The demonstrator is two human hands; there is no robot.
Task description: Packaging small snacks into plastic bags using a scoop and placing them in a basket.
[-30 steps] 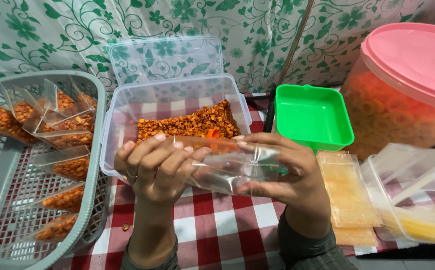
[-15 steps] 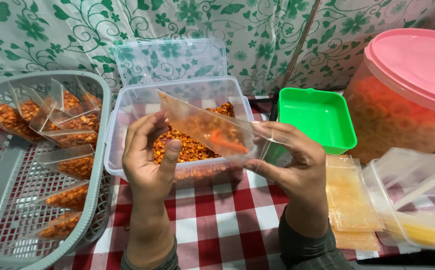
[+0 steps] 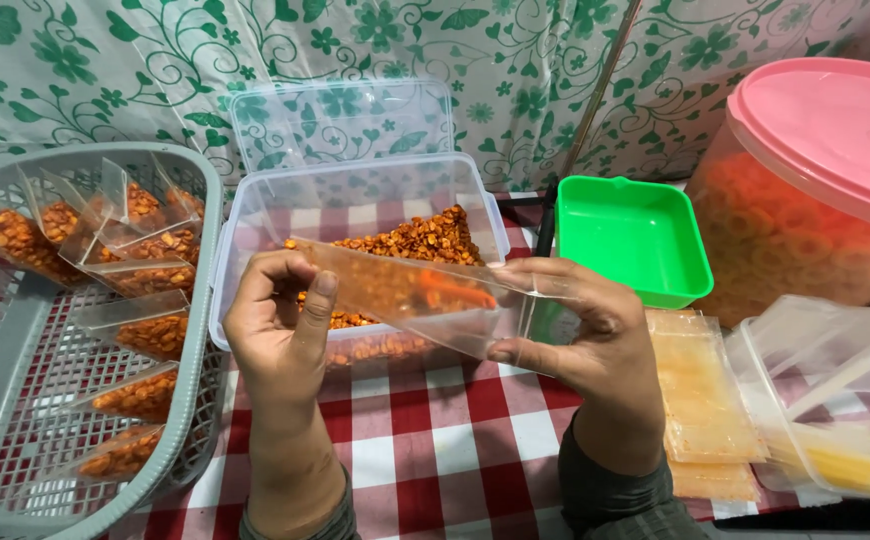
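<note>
A long, narrow clear plastic pouch [image 3: 425, 300] is held level between both hands above the front edge of a clear rectangular plastic tub of orange-brown fried snack [image 3: 355, 250]. The pouch is see-through, with a small orange-red streak showing inside near its middle; whether that is snack or a tool cannot be told. The left hand [image 3: 280, 320] pinches the pouch's left end, thumb in front and fingers curled behind. The right hand [image 3: 585, 335] grips the right end, fingers wrapped over the top and thumb pressed under the lower edge.

The tub's clear lid [image 3: 340, 125] stands open against the green floral curtain [image 3: 105, 70] behind. Just left of the tub, almost touching it, is a grey slatted plastic basket [image 3: 15, 440] with filled pouches lying in it. Right of the tub sits an empty green square plastic tray [image 3: 635, 235], then a big round container with a pink lid [image 3: 835, 140]. A stack of flat clear pouches [image 3: 700, 400] lies just beside the right wrist. Open red-and-white checked tabletop [image 3: 435, 450] shows between and below the forearms.
</note>
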